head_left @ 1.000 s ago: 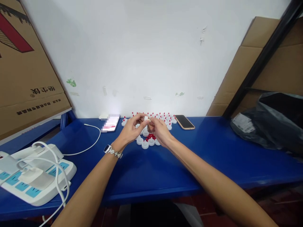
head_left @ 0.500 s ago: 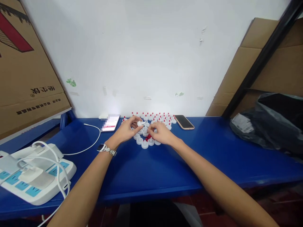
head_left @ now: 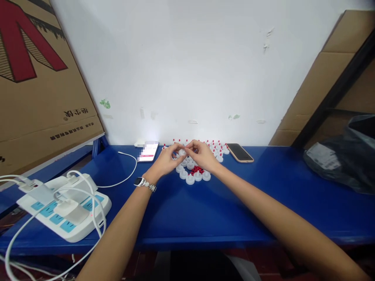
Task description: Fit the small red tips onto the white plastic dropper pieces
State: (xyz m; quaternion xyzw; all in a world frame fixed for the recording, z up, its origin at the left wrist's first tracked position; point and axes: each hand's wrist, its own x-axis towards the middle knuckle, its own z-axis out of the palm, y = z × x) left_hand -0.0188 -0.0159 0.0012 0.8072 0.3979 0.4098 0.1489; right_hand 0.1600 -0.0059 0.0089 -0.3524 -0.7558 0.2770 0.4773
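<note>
My left hand (head_left: 167,160) is closed around a white plastic nozzle cap (head_left: 182,152), held above the table. The fingertips of my right hand (head_left: 203,157) are pinched together at the tip of that cap, touching the left fingers; what they hold is hidden. Below the hands lies a small pile of red tip caps (head_left: 197,170). Around the pile stand several white nozzle caps without red tips, one of them a front nozzle cap (head_left: 190,180). Behind the right hand are rows of white nozzle caps with red tips (head_left: 219,157), partly covered by the hands.
A lit phone (head_left: 148,151) lies left of the caps, a dark-screened phone (head_left: 240,152) right. A white power strip (head_left: 73,230) with plugs and cables sits on the blue table (head_left: 211,210) at left. Cardboard (head_left: 43,86) leans at left; a dark plastic bag (head_left: 336,160) lies at right.
My right hand has risen from the red pile to meet the left hand at the held nozzle cap. The whole view has shifted, so things appear further right.
</note>
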